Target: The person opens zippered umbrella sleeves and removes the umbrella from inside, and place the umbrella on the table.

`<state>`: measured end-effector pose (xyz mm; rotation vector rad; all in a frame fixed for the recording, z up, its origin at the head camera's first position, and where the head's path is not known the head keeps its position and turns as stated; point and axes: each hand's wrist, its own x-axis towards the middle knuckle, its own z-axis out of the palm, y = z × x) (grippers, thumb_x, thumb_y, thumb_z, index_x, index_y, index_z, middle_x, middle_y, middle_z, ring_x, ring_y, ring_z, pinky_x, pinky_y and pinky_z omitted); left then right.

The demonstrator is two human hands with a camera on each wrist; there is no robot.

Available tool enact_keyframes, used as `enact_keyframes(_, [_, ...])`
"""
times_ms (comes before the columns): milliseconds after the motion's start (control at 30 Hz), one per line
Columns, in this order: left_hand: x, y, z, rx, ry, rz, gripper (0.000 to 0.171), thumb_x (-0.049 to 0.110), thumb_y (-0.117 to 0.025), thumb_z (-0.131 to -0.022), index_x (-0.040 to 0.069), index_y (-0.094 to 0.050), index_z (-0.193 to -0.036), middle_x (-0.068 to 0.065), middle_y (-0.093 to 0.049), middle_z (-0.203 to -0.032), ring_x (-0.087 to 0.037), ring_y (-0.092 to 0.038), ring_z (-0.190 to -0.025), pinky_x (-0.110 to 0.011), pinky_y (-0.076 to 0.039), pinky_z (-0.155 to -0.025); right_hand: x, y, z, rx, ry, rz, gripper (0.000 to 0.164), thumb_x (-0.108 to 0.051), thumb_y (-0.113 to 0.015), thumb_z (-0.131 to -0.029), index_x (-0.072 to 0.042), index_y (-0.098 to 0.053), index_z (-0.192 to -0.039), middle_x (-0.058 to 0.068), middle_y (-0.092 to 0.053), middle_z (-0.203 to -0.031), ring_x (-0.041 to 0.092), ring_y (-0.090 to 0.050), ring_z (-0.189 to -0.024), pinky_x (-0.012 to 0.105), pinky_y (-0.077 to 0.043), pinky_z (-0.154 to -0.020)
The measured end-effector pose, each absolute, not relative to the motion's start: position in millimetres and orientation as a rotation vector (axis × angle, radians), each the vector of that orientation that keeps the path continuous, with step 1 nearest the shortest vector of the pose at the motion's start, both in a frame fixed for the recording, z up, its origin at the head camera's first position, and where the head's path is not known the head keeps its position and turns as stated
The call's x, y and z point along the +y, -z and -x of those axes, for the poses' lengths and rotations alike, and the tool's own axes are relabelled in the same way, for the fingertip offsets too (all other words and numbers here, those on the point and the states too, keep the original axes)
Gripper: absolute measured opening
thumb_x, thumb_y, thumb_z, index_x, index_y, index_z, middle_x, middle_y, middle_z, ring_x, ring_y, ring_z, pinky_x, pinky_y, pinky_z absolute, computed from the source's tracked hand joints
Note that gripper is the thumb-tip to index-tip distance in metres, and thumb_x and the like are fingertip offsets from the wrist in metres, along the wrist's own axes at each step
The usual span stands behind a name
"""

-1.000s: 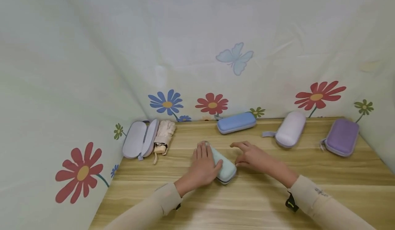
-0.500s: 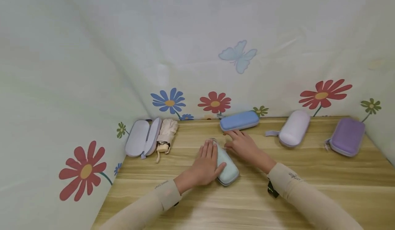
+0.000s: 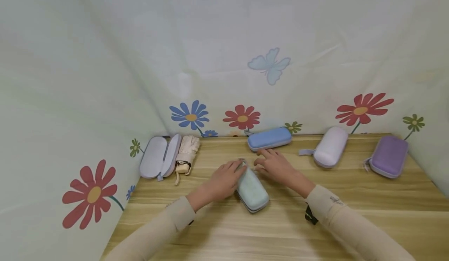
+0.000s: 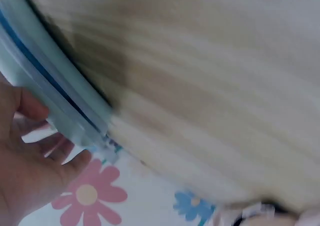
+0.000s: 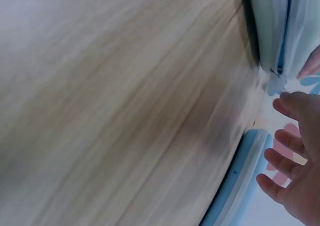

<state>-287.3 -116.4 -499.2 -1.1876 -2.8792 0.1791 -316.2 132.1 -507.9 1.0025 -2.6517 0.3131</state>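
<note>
A mint-green zippered glasses case (image 3: pixel 253 191) lies slantwise on the table in front of me. My left hand (image 3: pixel 222 181) is at its far left end, fingers bent over the top edge. In the left wrist view, that hand's thumb and fingers (image 4: pixel 62 151) stand apart beside the case. On the far right side, my right hand (image 3: pixel 278 169) has thumb and index fingertip together at the zipper pull (image 5: pixel 276 84), its other fingers spread loosely. Part of the pull is hidden by the fingertips. A dark blue line runs along the case's zipped seam.
A blue case (image 3: pixel 269 138) lies just beyond my right hand. Lilac (image 3: pixel 331 147) and purple cases (image 3: pixel 390 156) sit at right. Back left are an open pale case (image 3: pixel 153 157) and a folded beige umbrella (image 3: pixel 188 152). A flowered curtain (image 3: pixel 210 58) borders the wooden table (image 3: pixel 224 237).
My right hand has moved from the case's near right side up toward its far end. My left hand, earlier flat on the case's left side, has drawn back, fingers now bent.
</note>
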Motion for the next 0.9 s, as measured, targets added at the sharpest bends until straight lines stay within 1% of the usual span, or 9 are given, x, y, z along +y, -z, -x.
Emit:
enact_keyframes(67, [-120.2, 492.4, 290.7, -2.859, -0.26, 1.206, 0.056, 0.022, -0.06, -0.1, 0.012, -0.043, -0.153, -0.014, -0.039, -0.154, -0.032, -0.042, -0.137, -0.047, -0.042, -0.109, 136.4, 503.7, 314.2, -2.687, -0.369, -0.975, 0.02, -0.023, -0.072, -0.097, -0.014, -0.075, -0.115, 0.015, -0.061, -0.13, 0.035, -0.058, -0.116, 0.056, -0.05, -0.093])
enact_keyframes(233, [-128.4, 476.6, 288.8, -2.922, -0.316, 1.218, 0.054, 0.038, -0.064, -0.095, 0.011, -0.049, -0.139, -0.012, -0.045, -0.137, -0.03, -0.044, -0.123, -0.047, -0.043, -0.104, 150.3, 497.2, 312.8, -2.701, -0.424, -0.883, 0.024, -0.017, -0.07, -0.097, -0.01, -0.073, -0.12, 0.018, -0.063, -0.13, 0.038, -0.058, -0.12, 0.056, -0.046, -0.101])
enact_keyframes(333, [-129.5, 470.0, 282.9, -2.988, -0.343, 1.2, 0.062, 0.054, -0.063, -0.093, 0.012, -0.048, -0.136, -0.009, -0.048, -0.129, -0.027, -0.046, -0.115, -0.047, -0.047, -0.097, 159.3, 496.7, 313.8, -2.695, -0.407, -0.83, 0.026, -0.016, -0.07, -0.096, -0.007, -0.072, -0.121, 0.02, -0.063, -0.128, 0.04, -0.058, -0.119, 0.057, -0.046, -0.101])
enact_keyframes(400, [-127.2, 465.8, 278.8, -3.041, -0.367, 1.163, 0.071, 0.065, -0.059, -0.092, 0.012, -0.048, -0.139, -0.008, -0.051, -0.128, -0.025, -0.049, -0.114, -0.048, -0.048, -0.093, 164.6, 496.1, 314.0, -2.698, -0.406, -0.79, 0.028, -0.015, -0.071, -0.096, -0.006, -0.071, -0.123, 0.02, -0.063, -0.128, 0.041, -0.058, -0.118, 0.057, -0.047, -0.099])
enact_keyframes(500, [-120.2, 464.0, 273.3, -3.079, -0.358, 1.113, 0.085, 0.076, -0.051, -0.09, 0.012, -0.044, -0.146, -0.008, -0.051, -0.137, -0.026, -0.05, -0.121, -0.052, -0.048, -0.096, 170.3, 495.7, 313.2, -2.707, -0.423, -0.749, 0.029, -0.015, -0.071, -0.096, -0.005, -0.07, -0.124, 0.021, -0.063, -0.128, 0.042, -0.059, -0.116, 0.059, -0.048, -0.096])
enact_keyframes(600, [-110.5, 469.8, 269.3, -3.037, -0.272, 1.15, 0.093, 0.078, -0.049, -0.09, 0.014, -0.034, -0.156, -0.009, -0.041, -0.154, -0.029, -0.042, -0.138, -0.057, -0.041, -0.107, 173.7, 495.1, 310.6, -2.727, -0.427, -0.715, 0.031, -0.016, -0.071, -0.097, -0.006, -0.069, -0.126, 0.02, -0.062, -0.13, 0.042, -0.06, -0.115, 0.061, -0.049, -0.092])
enact_keyframes(700, [-101.9, 483.0, 264.6, -2.971, -0.205, 1.27, 0.099, 0.076, -0.047, -0.093, 0.016, -0.016, -0.164, -0.012, -0.018, -0.168, -0.033, -0.023, -0.152, -0.057, -0.027, -0.118, 174.6, 495.5, 307.7, -2.746, -0.412, -0.711, 0.032, -0.018, -0.07, -0.097, -0.008, -0.068, -0.127, 0.019, -0.061, -0.13, 0.042, -0.061, -0.114, 0.063, -0.049, -0.09])
enact_keyframes(800, [-95.6, 495.4, 258.2, -2.957, -0.174, 1.334, 0.097, 0.068, -0.046, -0.098, 0.014, -0.002, -0.165, -0.014, 0.001, -0.171, -0.035, -0.005, -0.156, -0.053, -0.018, -0.123, 174.6, 496.8, 305.6, -2.75, -0.412, -0.715, 0.033, -0.019, -0.07, -0.098, -0.008, -0.067, -0.128, 0.019, -0.061, -0.13, 0.042, -0.061, -0.115, 0.064, -0.049, -0.089])
enact_keyframes(900, [-90.0, 504.1, 253.8, -2.989, -0.097, 1.252, 0.092, 0.058, -0.048, -0.102, 0.009, -0.001, -0.164, -0.02, 0.006, -0.169, -0.039, 0.0, -0.156, -0.053, -0.018, -0.123, 174.6, 498.3, 304.7, -2.74, -0.426, -0.709, 0.033, -0.019, -0.07, -0.098, -0.008, -0.067, -0.128, 0.019, -0.061, -0.13, 0.043, -0.06, -0.117, 0.064, -0.048, -0.09])
